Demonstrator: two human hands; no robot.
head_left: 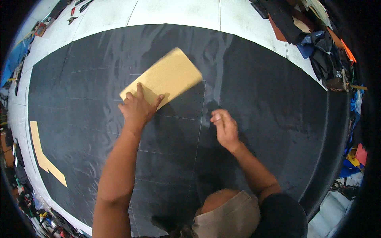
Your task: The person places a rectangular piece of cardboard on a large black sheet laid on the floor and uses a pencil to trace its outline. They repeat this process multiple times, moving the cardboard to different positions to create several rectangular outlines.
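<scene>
A yellowish-tan rectangular card template [168, 73] lies slanted on a large black sheet [262, 95] marked with thin pale lines. My left hand [139, 105] rests on the card's near left part, fingers spread apart, with the thumb by its near edge. To the right of the card, my right hand [226, 127] is just over the sheet with its fingers curled and pinched together. Whatever may be in that pinch is too small or hidden to make out.
A narrow bent tan template [45, 156] lies at the sheet's left edge. Scraps of dark, brown and orange material [313, 39] are heaped at the far right. Hand tools [72, 18] rest on the white table [174, 12] at the far left. A tan cap [230, 218] hides part of the sheet below.
</scene>
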